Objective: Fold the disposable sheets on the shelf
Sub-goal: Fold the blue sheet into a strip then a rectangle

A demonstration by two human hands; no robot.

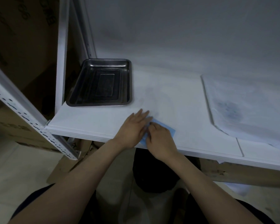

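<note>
A small blue disposable sheet, folded down to a compact rectangle, lies near the front edge of the white shelf. My left hand rests flat on its left part with the fingers stretched out. My right hand covers its middle, fingers curled and pinching at the sheet's edge. Both hands hide most of the sheet; only its right corner and a sliver at the front show.
A dark metal tray stands at the shelf's back left. A white sheet with a bluish stain lies on the right. The perforated shelf upright rises at left, cardboard boxes behind it and below the shelf.
</note>
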